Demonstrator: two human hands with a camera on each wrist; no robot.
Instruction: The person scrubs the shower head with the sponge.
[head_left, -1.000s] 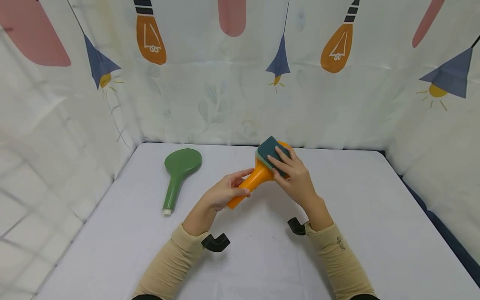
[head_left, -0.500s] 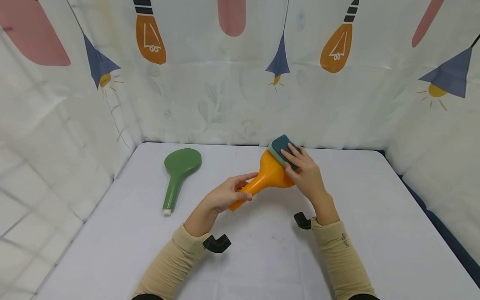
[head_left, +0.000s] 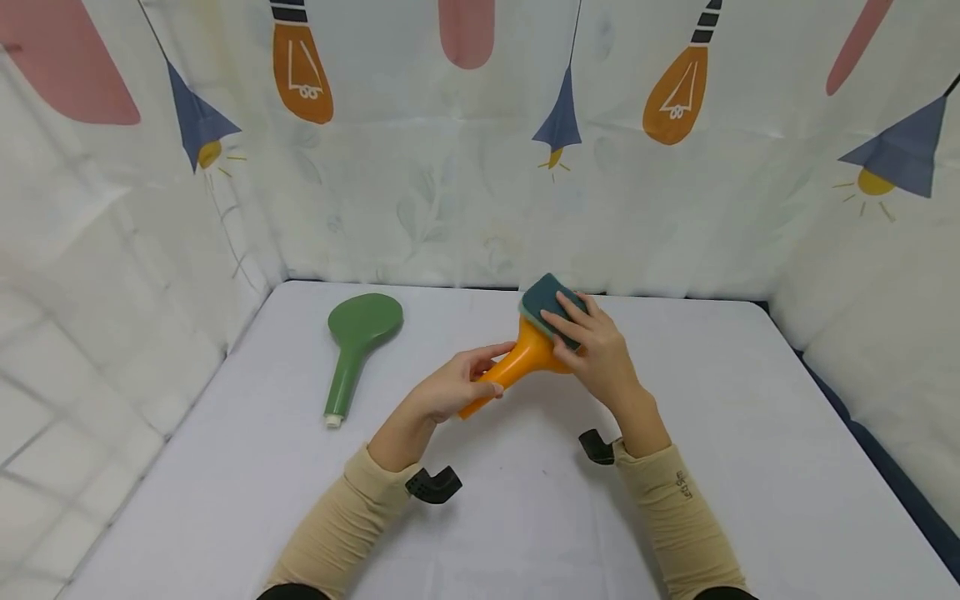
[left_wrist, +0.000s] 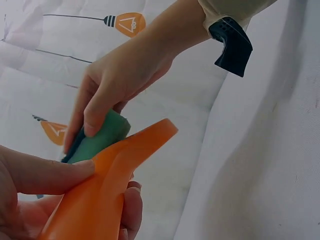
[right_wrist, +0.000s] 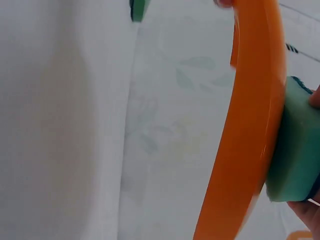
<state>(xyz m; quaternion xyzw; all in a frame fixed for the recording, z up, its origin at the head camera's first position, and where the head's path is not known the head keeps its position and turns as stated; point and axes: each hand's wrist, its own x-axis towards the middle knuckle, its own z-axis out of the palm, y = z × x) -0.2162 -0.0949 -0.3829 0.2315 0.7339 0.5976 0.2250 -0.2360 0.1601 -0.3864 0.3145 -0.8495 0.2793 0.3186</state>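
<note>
- The orange paddle [head_left: 528, 352] is held up off the counter [head_left: 510, 533], around its middle and toward the far edge. Its long axis slants, handle toward the near left corner, broad end toward the far right.
- The sponge [head_left: 542, 297] lies flat on the upper face of that broad end, pale green side touching the orange, dark side outward; the right wrist view shows the two in contact along the curve.
- The left hand [head_left: 453, 385] has the handle, its grip pinching it between thumb and fingers; the broad end lies beyond it, away to the right.
- The right hand [head_left: 602, 350] is nearer the broad end. Its grip pinches the sponge, fingers spread over the dark face and thumb at the side.
- The green paddle [head_left: 357, 337] rests well apart, near the far left corner of the counter, handle toward the near edge; neither hand touches it.
- Hidden: the orange face under the sponge, and in the head view the tip of the broad end, behind the right hand.
- Cut off: the left wrist view loses the handle's end, and the right wrist view shows only bits of either hand. How hard the sponge is pressed, I cannot tell.
</note>
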